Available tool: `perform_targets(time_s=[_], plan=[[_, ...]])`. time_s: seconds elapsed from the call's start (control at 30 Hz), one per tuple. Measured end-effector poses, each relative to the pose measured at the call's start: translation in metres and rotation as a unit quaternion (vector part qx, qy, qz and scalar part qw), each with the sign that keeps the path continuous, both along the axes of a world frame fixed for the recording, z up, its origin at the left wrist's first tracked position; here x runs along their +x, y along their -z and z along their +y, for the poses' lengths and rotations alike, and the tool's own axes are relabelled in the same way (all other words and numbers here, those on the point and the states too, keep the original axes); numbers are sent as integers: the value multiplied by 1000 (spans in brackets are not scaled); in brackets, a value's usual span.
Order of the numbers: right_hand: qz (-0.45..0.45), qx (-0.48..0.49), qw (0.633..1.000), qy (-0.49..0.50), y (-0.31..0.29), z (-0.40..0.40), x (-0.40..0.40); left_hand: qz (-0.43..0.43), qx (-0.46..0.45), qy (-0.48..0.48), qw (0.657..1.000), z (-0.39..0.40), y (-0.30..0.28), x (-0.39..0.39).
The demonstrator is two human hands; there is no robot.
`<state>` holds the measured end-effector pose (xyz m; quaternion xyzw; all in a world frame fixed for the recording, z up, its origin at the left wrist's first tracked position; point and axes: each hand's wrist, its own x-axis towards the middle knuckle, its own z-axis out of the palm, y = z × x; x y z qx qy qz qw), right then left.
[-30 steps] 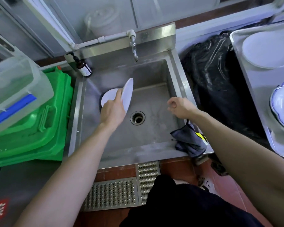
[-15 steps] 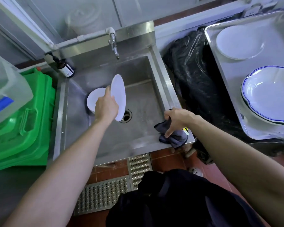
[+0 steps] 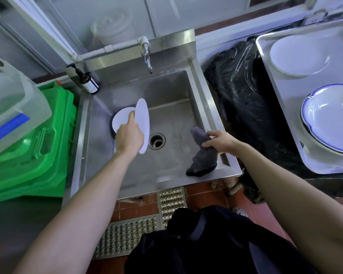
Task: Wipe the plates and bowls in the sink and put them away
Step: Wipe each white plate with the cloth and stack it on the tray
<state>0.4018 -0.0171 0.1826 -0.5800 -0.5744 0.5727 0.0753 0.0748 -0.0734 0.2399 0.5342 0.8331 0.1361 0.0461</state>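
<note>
My left hand point(image 3: 129, 136) grips a white plate point(image 3: 142, 123) by its edge and holds it upright over the steel sink point(image 3: 198, 99). Another white plate point(image 3: 120, 119) lies on the sink floor just behind it, at the left. Over the sink's right side, my right hand point(image 3: 219, 141) pinches a dark grey cloth point(image 3: 201, 157), which hangs down lifted off the rim. A steel tray point(image 3: 281, 95) at the right carries a white plate point(image 3: 299, 54) and a blue-rimmed bowl point(image 3: 329, 117).
A tap point(image 3: 147, 56) juts over the sink's back, with a dark pump bottle point(image 3: 88, 83) on the left corner. Green bins point(image 3: 34, 147) and a clear tub point(image 3: 12, 103) stand left. A black bag point(image 3: 244, 91) fills the gap to the tray. Metal floor grating point(image 3: 147, 224) lies below.
My right hand went to the cloth on the sink's front right rim, took hold of it and lifted it over the basin. The left hand kept the plate upright.
</note>
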Motion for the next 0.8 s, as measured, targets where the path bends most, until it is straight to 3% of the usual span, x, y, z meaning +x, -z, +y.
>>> perform_targets(time_s=[0.1,0.2,0.27,0.37,0.57,0.63,0.7,0.73,0.8], plan=[[103,-36,989,101,-4,-2,-11,8,4,-21,1000,-2,-1,-7],[147,-67,967,196,-10,0,-24,-25,11,-48,998,-5,-2,-10],[158,-77,961,213,-18,4,-33,-100,30,-102,989,-9,-3,-13],[178,-62,965,183,-38,9,-51,-163,34,-109,980,-22,7,-21],[276,17,957,84,-113,28,-100,-433,88,-196,876,-58,23,-9],[221,94,970,28,-123,33,-126,-493,119,-211,836,-66,17,-1],[9,237,968,-79,-118,28,-152,-542,161,-227,793,-70,9,5],[-81,314,939,-116,-105,23,-162,-554,174,-237,779,-71,4,6],[-129,441,875,-150,-82,9,-174,-560,193,-255,764,-70,-1,4]])
